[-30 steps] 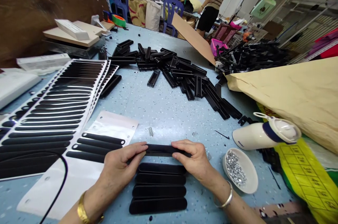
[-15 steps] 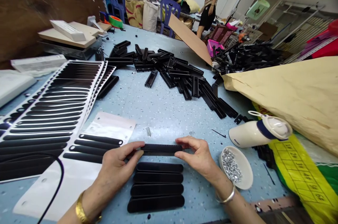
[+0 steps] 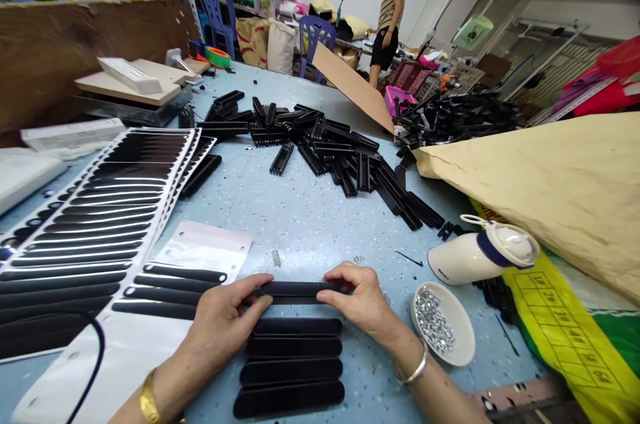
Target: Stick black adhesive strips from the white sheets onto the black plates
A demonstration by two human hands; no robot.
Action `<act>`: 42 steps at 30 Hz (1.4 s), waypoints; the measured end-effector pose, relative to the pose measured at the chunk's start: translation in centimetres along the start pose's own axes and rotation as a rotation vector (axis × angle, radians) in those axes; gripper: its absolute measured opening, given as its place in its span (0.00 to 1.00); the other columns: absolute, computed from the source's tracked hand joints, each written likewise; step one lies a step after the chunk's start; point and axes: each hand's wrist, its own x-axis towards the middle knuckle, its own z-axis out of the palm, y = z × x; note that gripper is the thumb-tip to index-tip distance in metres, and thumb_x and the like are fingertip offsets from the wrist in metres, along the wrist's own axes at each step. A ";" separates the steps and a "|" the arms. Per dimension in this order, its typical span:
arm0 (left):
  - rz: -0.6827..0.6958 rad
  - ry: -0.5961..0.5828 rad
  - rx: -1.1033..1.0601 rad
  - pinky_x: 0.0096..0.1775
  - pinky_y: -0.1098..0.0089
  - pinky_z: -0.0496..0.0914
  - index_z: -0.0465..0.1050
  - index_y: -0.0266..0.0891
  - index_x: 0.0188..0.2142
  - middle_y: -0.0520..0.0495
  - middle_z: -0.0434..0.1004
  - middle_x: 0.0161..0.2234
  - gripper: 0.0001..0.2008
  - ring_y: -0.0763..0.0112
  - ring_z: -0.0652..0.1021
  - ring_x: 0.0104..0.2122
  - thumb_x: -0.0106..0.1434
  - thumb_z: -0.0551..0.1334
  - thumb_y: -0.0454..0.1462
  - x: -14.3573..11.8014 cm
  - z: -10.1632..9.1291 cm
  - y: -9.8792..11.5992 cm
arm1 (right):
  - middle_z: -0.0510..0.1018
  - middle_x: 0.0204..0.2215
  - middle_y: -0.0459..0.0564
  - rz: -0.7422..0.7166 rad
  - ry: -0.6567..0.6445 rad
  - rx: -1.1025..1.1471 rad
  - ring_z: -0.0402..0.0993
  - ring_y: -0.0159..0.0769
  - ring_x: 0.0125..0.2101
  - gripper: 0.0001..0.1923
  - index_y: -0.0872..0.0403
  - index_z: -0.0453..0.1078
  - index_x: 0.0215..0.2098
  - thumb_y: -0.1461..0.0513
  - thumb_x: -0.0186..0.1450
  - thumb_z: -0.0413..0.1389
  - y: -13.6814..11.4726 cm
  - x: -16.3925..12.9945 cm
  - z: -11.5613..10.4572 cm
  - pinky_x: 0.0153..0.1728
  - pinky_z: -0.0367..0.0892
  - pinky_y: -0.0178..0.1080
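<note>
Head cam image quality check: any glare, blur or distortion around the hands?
Head view: wide-angle bend, the table edge and far shelving curve outward. Glare streaks on the glossy black sticker sheets. Left hand, right hand and the black strip they pinch are sharp; soft shadows under them. Background person's face is blurred.

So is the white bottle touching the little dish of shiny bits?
Apart. The head view shows a strip of bare blue table between the lying white bottle and the rim of the dish of shiny bits.
</note>
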 end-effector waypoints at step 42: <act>0.542 0.240 0.058 0.46 0.56 0.75 0.73 0.42 0.50 0.42 0.81 0.46 0.15 0.58 0.81 0.45 0.64 0.57 0.34 -1.3 1.1 3.9 | 0.77 0.41 0.55 0.258 -0.130 -1.091 0.76 0.40 0.40 0.10 0.59 0.72 0.43 0.61 0.66 0.59 3.5 3.0 -13.3 0.41 0.72 0.42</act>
